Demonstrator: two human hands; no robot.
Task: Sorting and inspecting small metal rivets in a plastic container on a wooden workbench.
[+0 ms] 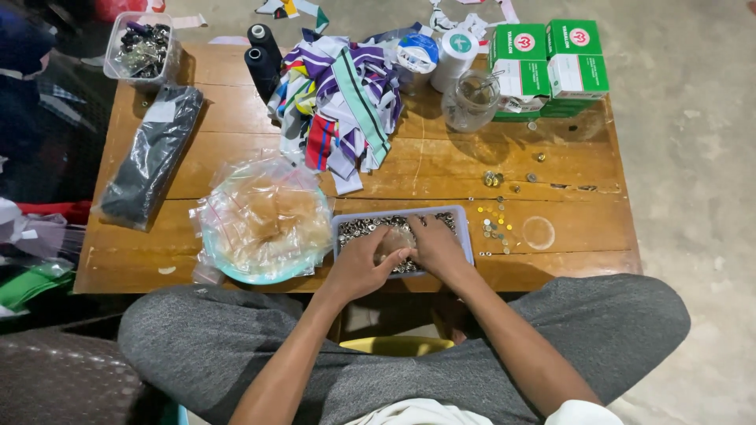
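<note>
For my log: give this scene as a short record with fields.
Surface: low wooden table
Left hand: in the tray, fingers among the metal pieces
Right hand: in the same tray, beside the left
Tray: bluish, rectangular, holds small metal pieces
Left of tray: bowl with clear plastic bags
Behind: fabric strips, thread spools, green boxes

Head view, steeply down, close

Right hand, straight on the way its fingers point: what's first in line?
The right hand points up and slightly left over the tray of small metal parts. Past the tray's far rim, probably the pile of striped fabric strips; depth is unclear.
</note>
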